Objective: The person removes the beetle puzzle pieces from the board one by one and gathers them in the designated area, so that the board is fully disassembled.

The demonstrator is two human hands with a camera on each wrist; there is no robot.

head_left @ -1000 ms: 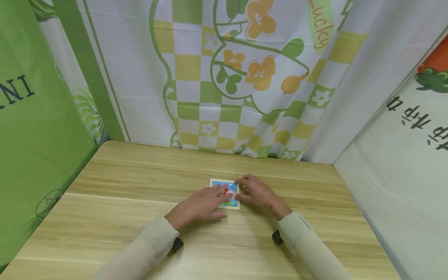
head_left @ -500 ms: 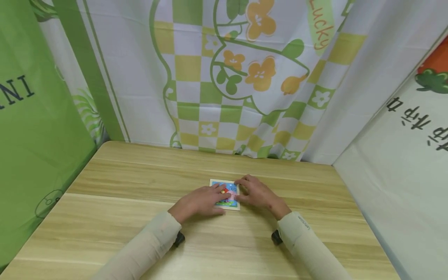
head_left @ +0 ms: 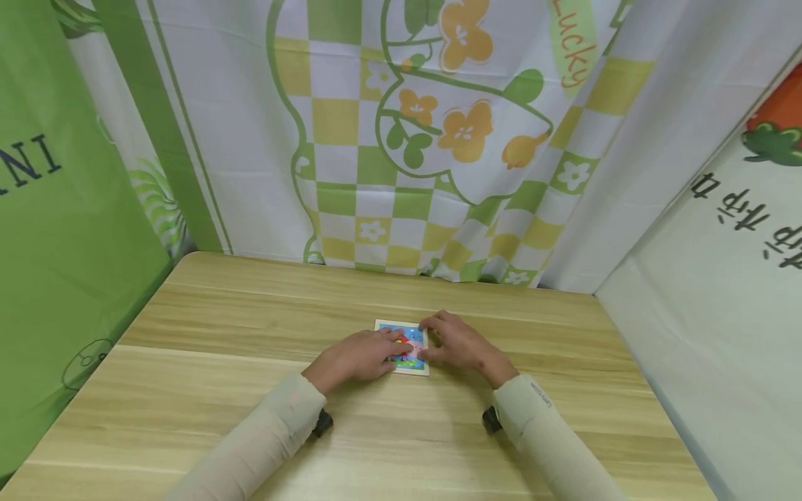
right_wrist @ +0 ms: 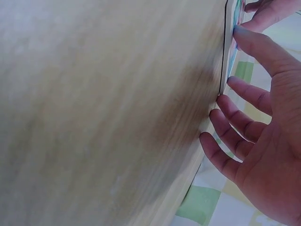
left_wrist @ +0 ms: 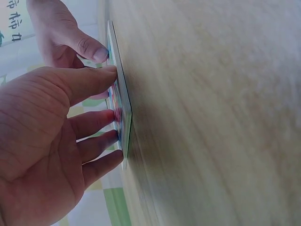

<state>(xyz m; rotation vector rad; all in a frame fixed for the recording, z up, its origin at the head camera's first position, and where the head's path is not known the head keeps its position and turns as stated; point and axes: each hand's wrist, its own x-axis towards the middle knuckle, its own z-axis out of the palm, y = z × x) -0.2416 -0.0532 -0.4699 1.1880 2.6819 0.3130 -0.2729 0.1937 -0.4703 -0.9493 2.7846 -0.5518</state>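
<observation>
The picture board (head_left: 413,362) lies partly under your spread left hand (head_left: 362,355), its right edge touching your spread right hand (head_left: 460,342).

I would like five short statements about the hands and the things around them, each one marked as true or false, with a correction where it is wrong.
1. The picture board lies flat on the wooden table. True.
2. The left hand is apart from the board. False: its fingertips touch the board.
3. Pale sleeves cover both forearms. True.
4. The right hand is at the board's left edge, seen from the head camera. False: it is at the right edge.
5. The curtain behind the table has green and yellow checks. True.
</observation>
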